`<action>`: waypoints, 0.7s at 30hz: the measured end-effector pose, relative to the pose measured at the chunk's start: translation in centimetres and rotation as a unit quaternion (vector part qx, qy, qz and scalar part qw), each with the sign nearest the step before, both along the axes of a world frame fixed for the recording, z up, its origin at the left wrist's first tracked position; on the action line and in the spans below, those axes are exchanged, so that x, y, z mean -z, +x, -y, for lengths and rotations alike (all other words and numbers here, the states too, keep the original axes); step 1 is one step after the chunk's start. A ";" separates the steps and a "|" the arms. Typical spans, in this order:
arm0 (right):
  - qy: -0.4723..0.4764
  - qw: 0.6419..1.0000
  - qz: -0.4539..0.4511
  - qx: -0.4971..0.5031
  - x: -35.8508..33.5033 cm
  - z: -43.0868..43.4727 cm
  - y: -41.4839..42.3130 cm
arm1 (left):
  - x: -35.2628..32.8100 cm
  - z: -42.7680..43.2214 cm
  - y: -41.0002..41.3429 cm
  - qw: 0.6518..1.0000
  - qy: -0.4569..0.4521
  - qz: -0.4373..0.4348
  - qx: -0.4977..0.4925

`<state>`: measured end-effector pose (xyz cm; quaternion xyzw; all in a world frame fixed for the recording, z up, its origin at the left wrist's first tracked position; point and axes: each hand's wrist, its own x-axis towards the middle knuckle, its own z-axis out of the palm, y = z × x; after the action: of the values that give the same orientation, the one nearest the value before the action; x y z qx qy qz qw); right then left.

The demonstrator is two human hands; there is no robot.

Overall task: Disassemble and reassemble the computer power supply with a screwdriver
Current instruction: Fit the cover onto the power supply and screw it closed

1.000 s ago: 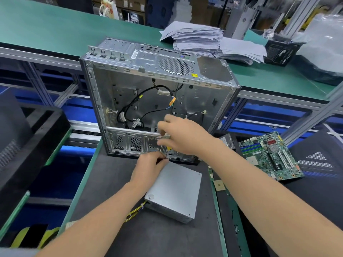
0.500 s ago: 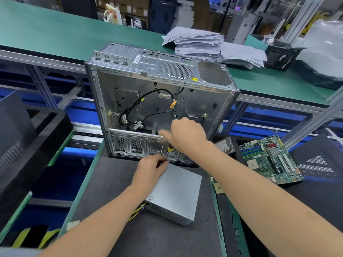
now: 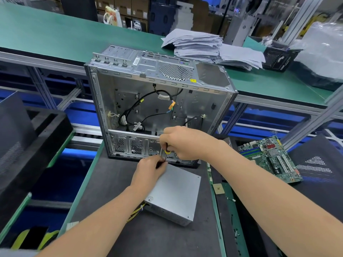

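Power supply (image 3: 176,193) lies low centre on the worktop (image 3: 115,182); right hand (image 3: 185,141) grips the screwdriver (image 3: 167,150), left hand (image 3: 148,171) pinches its shaft.

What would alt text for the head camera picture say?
Two hands work at a grey power supply lying on a dark mat: the right hand grips a yellow-and-black screwdriver, the left hand pinches its shaft. Behind stands an open computer case with loose cables; a green circuit board lies to the right.
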<state>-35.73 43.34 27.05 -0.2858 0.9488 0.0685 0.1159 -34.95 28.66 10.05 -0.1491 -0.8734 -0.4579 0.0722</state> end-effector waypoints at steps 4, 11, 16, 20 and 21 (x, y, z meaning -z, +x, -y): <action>-0.069 0.995 -0.038 0.053 0.4 0.2 0.0 | -0.1 0.0 0.0 1.000 -0.006 -0.009 0.001; -0.128 0.952 -0.102 0.260 2.5 1.6 -0.6 | -0.2 0.0 0.1 1.000 -0.003 0.009 -0.002; -0.068 0.956 -0.100 0.267 1.6 1.9 -0.7 | -0.3 0.1 0.1 1.000 -0.015 0.002 0.006; 0.013 0.997 -0.081 0.004 -0.1 0.5 0.1 | -0.2 0.1 0.0 1.000 -0.019 0.001 0.011; 0.037 0.996 -0.070 -0.047 -0.6 0.0 0.2 | -0.2 0.1 0.0 1.000 -0.019 0.002 0.010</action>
<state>-35.53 43.31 27.64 -0.3204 0.9368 0.1289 0.0564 -34.91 28.57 10.27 -0.1583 -0.8805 -0.4423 0.0635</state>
